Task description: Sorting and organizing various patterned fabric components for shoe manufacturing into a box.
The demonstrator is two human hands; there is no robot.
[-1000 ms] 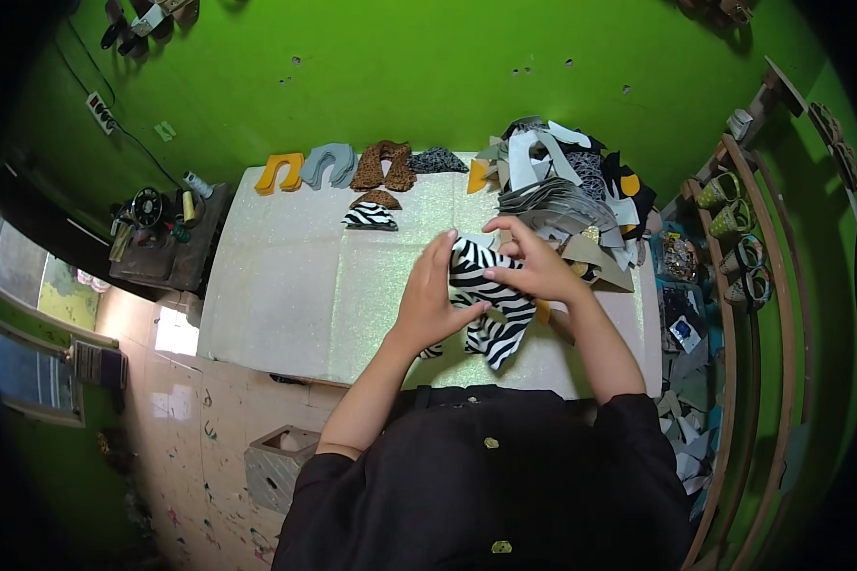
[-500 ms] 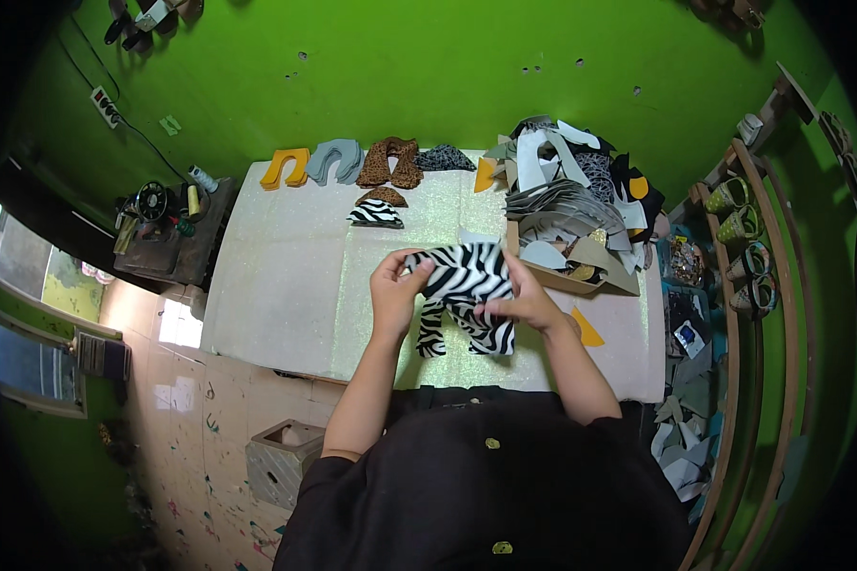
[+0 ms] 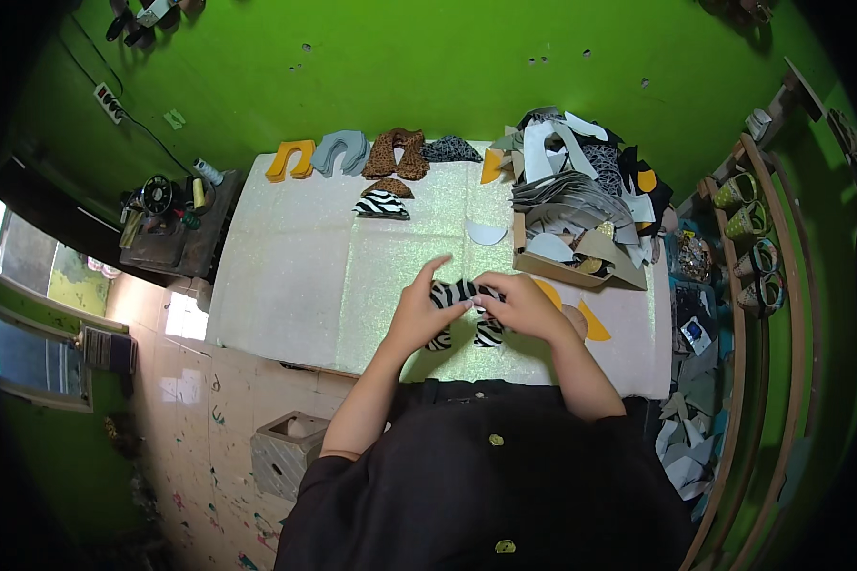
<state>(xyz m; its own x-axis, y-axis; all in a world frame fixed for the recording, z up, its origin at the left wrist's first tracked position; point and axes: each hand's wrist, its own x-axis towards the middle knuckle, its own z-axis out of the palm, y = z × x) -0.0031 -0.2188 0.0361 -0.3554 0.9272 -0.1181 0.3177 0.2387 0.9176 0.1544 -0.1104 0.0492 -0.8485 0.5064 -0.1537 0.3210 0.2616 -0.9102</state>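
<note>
Between my hands, above the near part of the table, is a zebra-print U-shaped fabric piece (image 3: 455, 291) with its two legs pointing toward me. My left hand (image 3: 417, 312) grips its left side, thumb across the front and index finger raised off it. My right hand (image 3: 522, 306) pinches the top right of the curve, the thumb close to the left thumb. Whether several layers are stacked there I cannot tell. Beyond my hands lies a white half-round piece (image 3: 487, 232). Yellow cut pieces (image 3: 592, 322) rest by my right wrist.
Along the table's (image 3: 276, 276) far edge sit yellow (image 3: 289, 160), grey (image 3: 339, 153) and leopard-print U-shaped stacks (image 3: 397, 155). Zebra-print half-rounds (image 3: 383, 206) lie nearer. A cardboard box (image 3: 581, 274) heaped with scraps stands right. A sewing machine (image 3: 157, 200) is left, a shoe rack (image 3: 733, 228) right.
The zebra-print fabric, spread wide as two overlapping parts before, is now gathered into a smaller U shape. My hands have come closer together, and the white half-round is fully uncovered.
</note>
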